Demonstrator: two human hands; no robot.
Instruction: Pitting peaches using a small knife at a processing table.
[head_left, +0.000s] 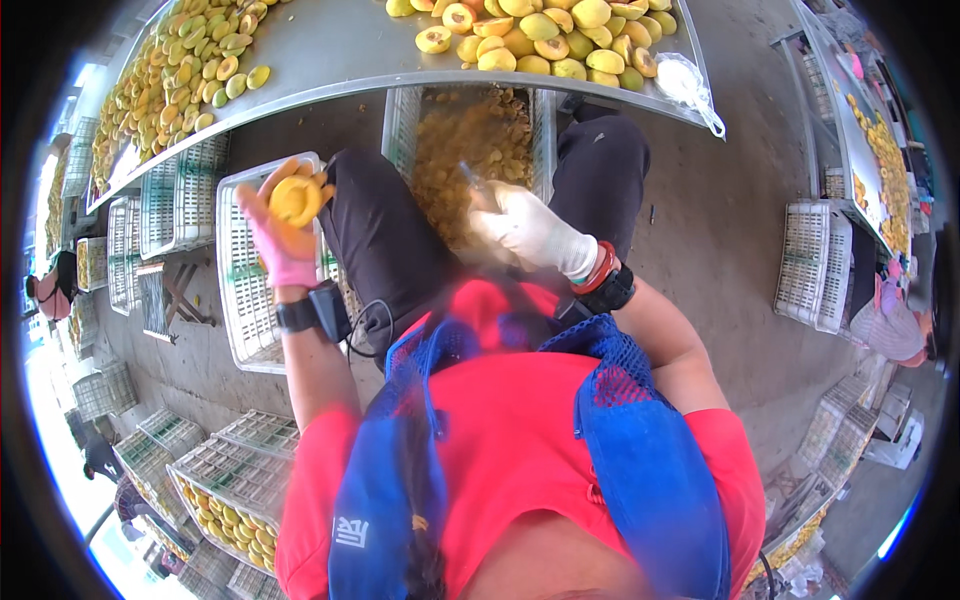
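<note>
In my left hand (283,222), gloved in pink and stained orange, lies a yellow peach half (296,201). Its hollowed cut side faces up, and the fingers curl around it over a white plastic crate (240,320) beside my left knee. My right hand (535,230) wears a white glove and is closed around a small knife-like tool (474,180). The tool's narrow grey end points up and left; blur hides its exact shape. Beneath it, between my knees, stands a crate (402,130) containing wet yellow-brown fruit scraps (460,140).
A metal table (340,50) runs across in front of me. Whole and cut peaches (540,40) are piled on it, with more halves (190,70) at left. A white plastic bag (683,82) lies at its right corner. Stacked crates (815,265) and other people (890,325) surround the area.
</note>
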